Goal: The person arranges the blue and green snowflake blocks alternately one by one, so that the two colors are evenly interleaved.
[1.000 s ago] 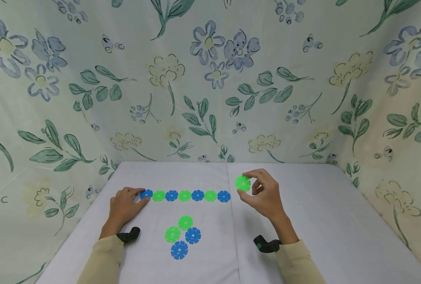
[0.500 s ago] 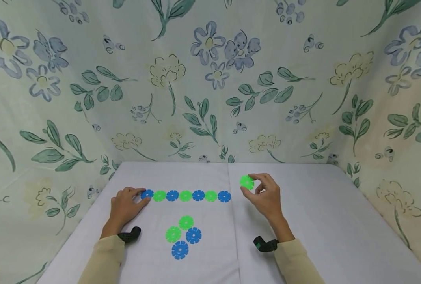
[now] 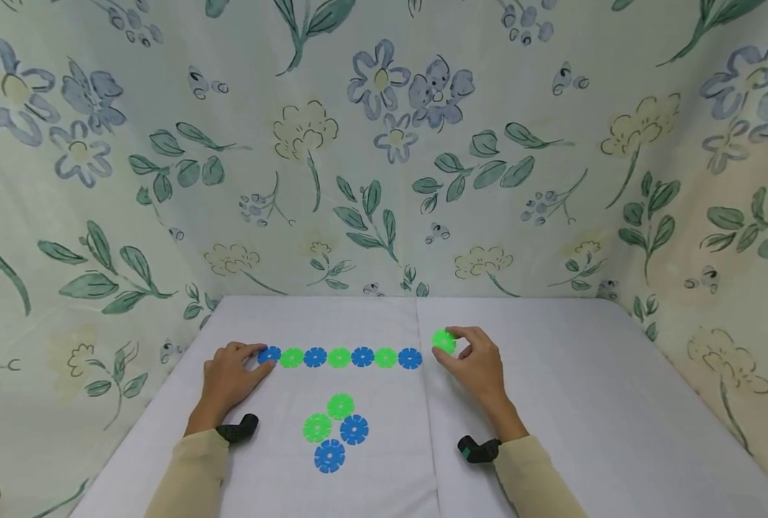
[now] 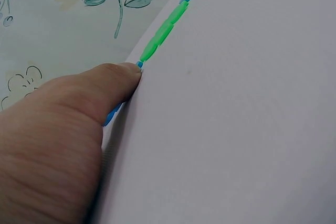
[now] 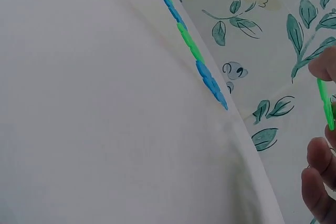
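Pinching the leftmost blue disc (image 3: 270,354) between thumb and forefinger, the left hand (image 3: 231,374) sits at one end of a row (image 3: 362,357) that runs on, green and blue alternating, across the white worktop (image 3: 572,403). Nearer my head camera I see two green discs (image 3: 318,428) and two blue discs (image 3: 329,457) grouped. Farthest right, the right hand (image 3: 480,365) has its fingers pinching a lone green disc (image 3: 444,342) at their tips, just past the row's last blue disc (image 3: 410,358) and apart from it.
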`<state>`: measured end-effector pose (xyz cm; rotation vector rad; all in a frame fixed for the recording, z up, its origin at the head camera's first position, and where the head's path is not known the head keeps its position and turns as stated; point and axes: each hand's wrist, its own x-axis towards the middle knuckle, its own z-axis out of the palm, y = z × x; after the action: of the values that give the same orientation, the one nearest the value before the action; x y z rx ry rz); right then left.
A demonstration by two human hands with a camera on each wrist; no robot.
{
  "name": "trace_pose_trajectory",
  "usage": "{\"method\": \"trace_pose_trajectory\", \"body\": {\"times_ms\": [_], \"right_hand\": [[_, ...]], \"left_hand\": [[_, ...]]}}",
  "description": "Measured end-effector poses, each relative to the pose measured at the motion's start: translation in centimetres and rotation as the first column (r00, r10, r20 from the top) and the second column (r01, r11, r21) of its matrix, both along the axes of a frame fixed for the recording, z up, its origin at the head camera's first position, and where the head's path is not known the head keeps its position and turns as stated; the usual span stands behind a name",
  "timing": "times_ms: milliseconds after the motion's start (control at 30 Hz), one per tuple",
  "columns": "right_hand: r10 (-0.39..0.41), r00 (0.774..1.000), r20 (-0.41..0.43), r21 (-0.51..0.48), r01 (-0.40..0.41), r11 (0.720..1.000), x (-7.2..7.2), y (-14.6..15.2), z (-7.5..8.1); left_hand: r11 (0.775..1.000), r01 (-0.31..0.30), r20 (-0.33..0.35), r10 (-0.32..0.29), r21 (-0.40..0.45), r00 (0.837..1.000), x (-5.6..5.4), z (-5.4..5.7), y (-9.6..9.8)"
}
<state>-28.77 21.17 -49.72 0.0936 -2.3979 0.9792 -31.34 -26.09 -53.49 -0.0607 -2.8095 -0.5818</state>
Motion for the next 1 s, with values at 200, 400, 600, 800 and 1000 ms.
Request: {"method": "trace_pose_trajectory", "body": {"times_ms": [200,400,600,800,1000], "right_hand": [[-0.041,0.996,0.074,0.016,0.04,0.999,0.1,0.0,-0.7],[-0.003,0.991,0.135,0.014,0.001,1.0,-0.2,0.1,-1.1],[-0.009,0.974,0.227,0.046,-0.001,0.999,-0.5,0.3,-1.6],[0.004,0.95,0.313,0.056,-0.022,0.998,-0.7,0.0,-1.9],[-0.016,0.934,0.358,0.123,-0.03,0.992,-1.0,-0.1,-1.6]], "left_hand": [[1.0,-0.008,0.003,0.008,0.003,1.0,-0.2,-0.4,0.0],[1.0,-0.016,-0.001,0.016,0.005,1.0,-0.1,-0.1,0.0],[1.0,-0.015,-0.002,0.015,0.013,1.0,-0.2,-0.2,0.1],[1.0,-0.018,-0.016,0.018,-0.002,1.0,-0.1,-0.5,-0.3],[1.0,-0.008,-0.023,0.008,0.004,1.0,-0.2,-0.6,-0.4]]}}
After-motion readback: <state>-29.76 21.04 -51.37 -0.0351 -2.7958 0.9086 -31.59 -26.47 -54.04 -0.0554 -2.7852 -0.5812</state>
